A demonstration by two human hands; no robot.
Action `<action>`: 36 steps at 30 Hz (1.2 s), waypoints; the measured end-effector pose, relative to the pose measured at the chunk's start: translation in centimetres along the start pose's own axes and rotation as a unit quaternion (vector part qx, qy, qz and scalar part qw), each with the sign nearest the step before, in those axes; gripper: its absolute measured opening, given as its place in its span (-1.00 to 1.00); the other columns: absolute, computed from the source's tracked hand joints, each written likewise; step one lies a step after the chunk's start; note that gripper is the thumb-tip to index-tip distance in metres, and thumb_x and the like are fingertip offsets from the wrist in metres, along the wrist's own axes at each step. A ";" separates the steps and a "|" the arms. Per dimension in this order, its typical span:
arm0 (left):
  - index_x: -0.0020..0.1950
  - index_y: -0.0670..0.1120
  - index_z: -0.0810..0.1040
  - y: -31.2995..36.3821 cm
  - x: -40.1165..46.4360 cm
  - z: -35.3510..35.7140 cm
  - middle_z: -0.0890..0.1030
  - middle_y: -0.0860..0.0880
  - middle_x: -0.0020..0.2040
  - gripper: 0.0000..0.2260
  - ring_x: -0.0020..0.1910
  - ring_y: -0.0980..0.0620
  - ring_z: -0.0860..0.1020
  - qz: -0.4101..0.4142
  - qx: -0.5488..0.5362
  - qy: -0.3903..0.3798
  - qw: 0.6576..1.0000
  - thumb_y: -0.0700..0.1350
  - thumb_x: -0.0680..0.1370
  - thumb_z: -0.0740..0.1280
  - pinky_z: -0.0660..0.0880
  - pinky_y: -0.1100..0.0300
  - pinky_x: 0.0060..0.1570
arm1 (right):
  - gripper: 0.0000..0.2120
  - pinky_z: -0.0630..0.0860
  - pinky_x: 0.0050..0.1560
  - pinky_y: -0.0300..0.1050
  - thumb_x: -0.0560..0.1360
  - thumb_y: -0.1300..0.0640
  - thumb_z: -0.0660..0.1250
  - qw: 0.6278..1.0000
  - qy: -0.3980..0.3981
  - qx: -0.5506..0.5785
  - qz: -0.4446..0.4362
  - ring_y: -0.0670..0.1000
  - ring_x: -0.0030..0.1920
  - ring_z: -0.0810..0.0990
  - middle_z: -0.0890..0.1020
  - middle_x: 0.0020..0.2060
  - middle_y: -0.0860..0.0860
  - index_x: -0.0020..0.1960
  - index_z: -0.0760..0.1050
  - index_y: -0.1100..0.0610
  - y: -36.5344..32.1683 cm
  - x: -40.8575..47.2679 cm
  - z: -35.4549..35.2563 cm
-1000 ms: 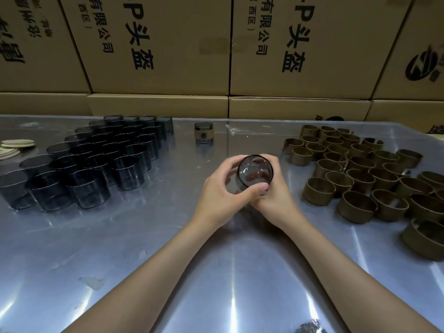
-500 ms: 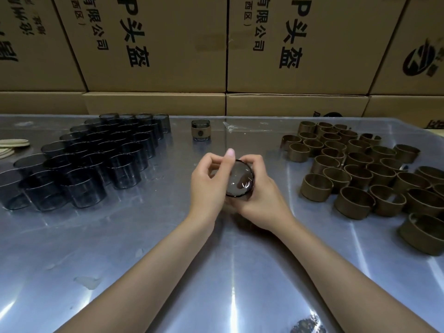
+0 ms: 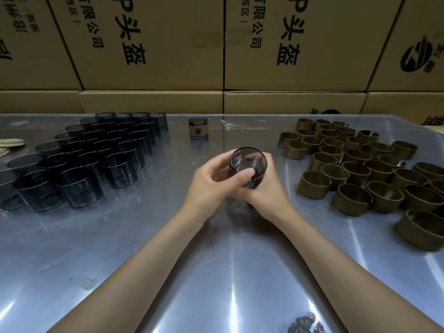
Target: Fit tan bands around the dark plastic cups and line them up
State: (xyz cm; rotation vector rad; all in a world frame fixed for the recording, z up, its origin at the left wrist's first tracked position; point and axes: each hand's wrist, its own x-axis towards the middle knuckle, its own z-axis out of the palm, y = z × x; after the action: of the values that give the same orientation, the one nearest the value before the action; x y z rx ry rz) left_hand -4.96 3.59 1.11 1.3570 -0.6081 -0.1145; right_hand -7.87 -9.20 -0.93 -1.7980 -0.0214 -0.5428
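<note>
Waiting at far left, a big cluster of bare dark cups (image 3: pixel 79 162), none banded, standing in rough rows on the steel table (image 3: pixel 120 248); pale flat discs (image 3: pixel 10 143) lying at the left edge. Standing alone toward the back, just right of that cluster, one finished cup (image 3: pixel 198 128) wearing its tan band, seemingly starting the line. Holding, at centre above the table, one dark cup (image 3: pixel 248 164), mouth tilted toward the camera: left hand (image 3: pixel 211 186) curling round it with thumb pressing its near wall, right hand (image 3: pixel 269 188) cupping it from below; band on it, cannot tell, lower wall hidden. Lying at right, many loose tan bands (image 3: pixel 355 171). Judging work barely begun.
</note>
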 end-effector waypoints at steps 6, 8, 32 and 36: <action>0.04 -0.10 0.44 -0.2 -0.2 0.8 0.59 0.03 -0.09 -0.48 -0.17 0.24 0.58 0.041 0.122 0.084 0.988 -0.09 0.22 0.62 0.47 0.41 -0.17 | -0.41 0.58 -0.10 0.11 0.19 -0.07 0.42 0.982 -0.021 -0.186 -0.023 0.06 -0.07 0.64 0.63 -0.10 -0.13 0.12 0.21 -0.16 -1.0 -0.8 0.3; 0.02 -0.10 0.43 0.0 -0.3 0.9 0.59 0.04 -0.10 -0.50 -0.18 0.22 0.57 0.043 0.146 0.097 0.984 0.01 0.21 0.56 0.47 0.40 -0.17 | -0.41 0.57 -0.10 0.09 0.23 -0.04 0.46 0.978 -0.026 -0.204 -0.028 0.07 -0.06 0.64 0.63 -0.08 -0.12 0.14 0.22 -0.13 -1.2 -1.0 0.3; 0.25 -0.04 0.51 0.9 -0.9 -0.1 0.54 0.07 0.15 -0.40 0.17 0.12 0.50 0.231 0.402 0.063 0.884 0.18 0.31 0.54 0.45 0.20 0.17 | -0.46 0.55 -0.35 -0.22 0.42 -0.32 0.27 0.825 -0.107 0.453 0.320 -0.01 -0.33 0.59 0.64 -0.22 0.03 0.01 0.58 0.16 -3.0 -0.2 -0.6; 0.44 0.00 0.35 0.7 -1.3 0.8 0.48 0.12 0.33 -0.23 0.33 0.22 0.42 0.192 0.332 0.001 0.924 0.12 0.29 0.55 0.29 0.40 0.30 | -0.58 0.43 -0.16 -0.19 0.51 -0.22 0.19 0.818 -0.117 0.458 0.329 0.00 -0.17 0.56 0.63 -0.19 0.01 -0.10 0.63 0.08 -3.2 -0.1 0.2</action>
State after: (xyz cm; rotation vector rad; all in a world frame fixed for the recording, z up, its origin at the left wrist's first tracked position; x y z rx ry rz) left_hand -6.63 3.57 1.41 1.8533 -0.9506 0.4525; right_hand -8.85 -7.97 1.90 -0.8067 0.1458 0.2010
